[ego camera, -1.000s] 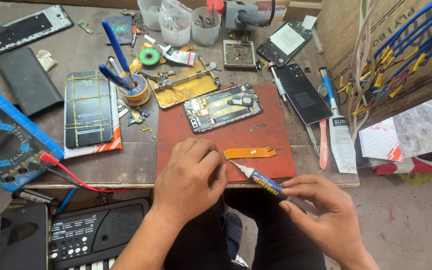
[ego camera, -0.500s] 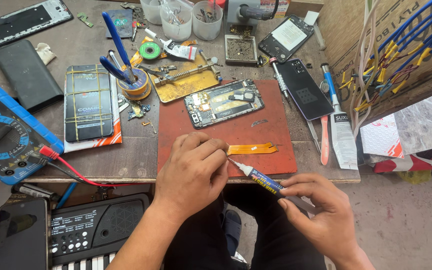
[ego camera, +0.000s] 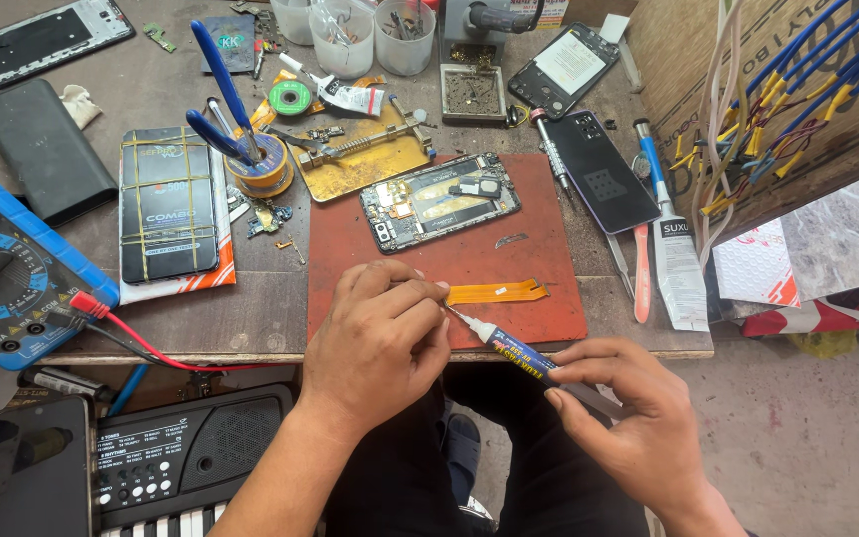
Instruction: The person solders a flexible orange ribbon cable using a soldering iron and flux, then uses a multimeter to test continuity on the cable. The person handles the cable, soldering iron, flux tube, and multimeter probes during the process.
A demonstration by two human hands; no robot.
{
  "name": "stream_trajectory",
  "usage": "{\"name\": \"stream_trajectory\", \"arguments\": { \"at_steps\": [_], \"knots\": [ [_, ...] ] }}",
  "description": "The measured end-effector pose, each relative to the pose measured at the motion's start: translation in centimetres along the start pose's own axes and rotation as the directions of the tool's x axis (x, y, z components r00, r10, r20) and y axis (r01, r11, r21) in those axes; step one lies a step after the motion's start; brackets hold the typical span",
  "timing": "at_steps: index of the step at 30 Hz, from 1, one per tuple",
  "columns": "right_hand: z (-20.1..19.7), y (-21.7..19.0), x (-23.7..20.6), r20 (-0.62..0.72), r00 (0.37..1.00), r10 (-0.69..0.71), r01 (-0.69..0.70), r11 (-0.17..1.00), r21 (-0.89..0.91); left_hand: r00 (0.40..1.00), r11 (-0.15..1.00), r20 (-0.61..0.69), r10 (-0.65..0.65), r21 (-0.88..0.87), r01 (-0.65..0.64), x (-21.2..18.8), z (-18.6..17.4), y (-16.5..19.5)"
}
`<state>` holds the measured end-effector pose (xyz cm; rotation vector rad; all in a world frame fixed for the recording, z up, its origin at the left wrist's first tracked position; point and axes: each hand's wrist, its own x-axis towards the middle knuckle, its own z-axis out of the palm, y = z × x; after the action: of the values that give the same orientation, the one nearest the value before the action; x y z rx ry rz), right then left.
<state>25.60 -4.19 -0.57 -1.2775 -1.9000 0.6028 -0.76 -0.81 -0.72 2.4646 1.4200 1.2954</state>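
My right hand grips a thin blue glue tube with a white needle tip, held below the table's front edge. The tip points up-left at my left hand, whose fingertips pinch at the nozzle end. Just beyond them an orange flex cable lies on a red work mat. An opened phone with its boards exposed lies farther back on the mat.
A blue multimeter with a red lead sits left, beside a phone bound with rubber bands. A black phone, a white tube, tweezers in a tape roll and plastic cups crowd the table. A small keyboard lies below.
The view has shifted slightly. Both hands stay together at the tube's tip, with my left fingers working at the nozzle; nothing on the table has moved.
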Motion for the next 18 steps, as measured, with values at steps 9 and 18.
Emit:
{"name": "stream_trajectory", "arguments": {
  "at_steps": [9, 18],
  "knots": [
    [0.0, -1.2, 0.3, -0.004, 1.000, -0.009, 0.008, 0.999, -0.047, 1.000, 1.000, 0.008, 0.002, 0.013, -0.002, 0.0, 0.1, 0.0],
    [0.1, -1.4, 0.4, -0.017, 1.000, -0.022, 0.021, 0.998, -0.058, 1.000, 1.000, 0.013, 0.004, 0.014, -0.004, -0.1, 0.1, -0.1]
  ]
}}
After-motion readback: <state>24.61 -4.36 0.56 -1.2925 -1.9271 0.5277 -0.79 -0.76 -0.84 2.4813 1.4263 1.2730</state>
